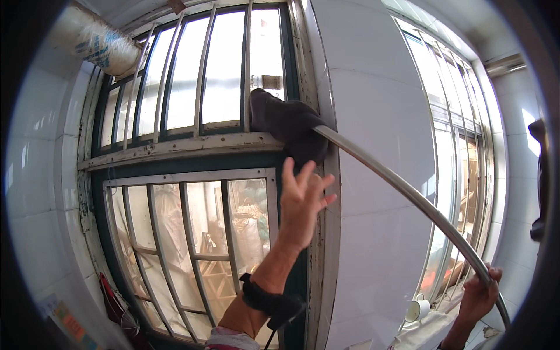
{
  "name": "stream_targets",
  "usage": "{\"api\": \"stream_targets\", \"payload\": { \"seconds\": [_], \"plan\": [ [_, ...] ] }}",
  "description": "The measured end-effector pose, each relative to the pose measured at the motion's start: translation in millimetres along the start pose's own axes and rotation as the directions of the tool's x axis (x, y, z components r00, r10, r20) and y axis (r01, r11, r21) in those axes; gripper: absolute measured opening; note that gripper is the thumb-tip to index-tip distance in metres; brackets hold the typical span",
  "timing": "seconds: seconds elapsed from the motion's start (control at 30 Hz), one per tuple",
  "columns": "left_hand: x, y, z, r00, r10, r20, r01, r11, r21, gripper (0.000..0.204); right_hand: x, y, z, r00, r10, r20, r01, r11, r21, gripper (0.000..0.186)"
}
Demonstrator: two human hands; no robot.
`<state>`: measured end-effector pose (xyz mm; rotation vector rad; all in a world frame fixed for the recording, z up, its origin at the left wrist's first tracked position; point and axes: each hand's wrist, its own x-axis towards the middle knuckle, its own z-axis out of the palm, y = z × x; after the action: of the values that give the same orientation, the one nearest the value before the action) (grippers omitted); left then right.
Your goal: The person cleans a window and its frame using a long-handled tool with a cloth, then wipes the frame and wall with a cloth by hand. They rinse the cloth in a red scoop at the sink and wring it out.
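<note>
A long metal pole (402,186) slants from the lower right up to the window frame. Dark grey cloth (277,119) covers its upper end and rests against the bars and frame by the window's right edge. Low on the pole, my right hand (480,291) has its fingers wrapped round it. My left hand (304,201) is raised just below the cloth, fingers spread, with nothing in it. Whether its fingertips touch the cloth's lower fold, I cannot tell. A black strap (262,294) with a small device circles my left wrist.
Ahead is a barred upper window (224,70) above a barred door panel (192,251). A wrapped pipe (96,44) passes through at the upper left. White tiled wall (373,140) separates it from another barred window (452,175). A white mug (417,309) stands by its sill.
</note>
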<state>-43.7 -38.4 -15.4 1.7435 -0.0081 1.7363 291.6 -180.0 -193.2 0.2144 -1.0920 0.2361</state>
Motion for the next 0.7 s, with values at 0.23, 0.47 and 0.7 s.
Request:
{"api": "stream_targets", "payload": {
  "seconds": [0.23, 0.47, 0.7],
  "plan": [
    [12.4, -2.0, -34.9, 0.990, 0.067, -0.122, -0.114, 0.889, -0.444, 0.062, -56.3, -23.2, -110.5, 0.982, 0.182, 0.056, -0.189, 0.973, 0.137, 0.018],
    [-28.2, -4.8, -64.5, 0.931, 0.014, -0.364, -0.189, 0.873, -0.449, 0.044, -72.8, -33.8, -192.7, 0.958, 0.277, -0.067, -0.268, 0.956, 0.116, 0.019],
    [-32.7, 9.2, -103.6, 0.867, -0.052, -0.496, -0.207, 0.868, -0.452, 0.037, -77.0, -53.3, -207.0, 0.946, 0.323, 0.022, -0.322, 0.932, 0.165, 0.021]
  ]
}}
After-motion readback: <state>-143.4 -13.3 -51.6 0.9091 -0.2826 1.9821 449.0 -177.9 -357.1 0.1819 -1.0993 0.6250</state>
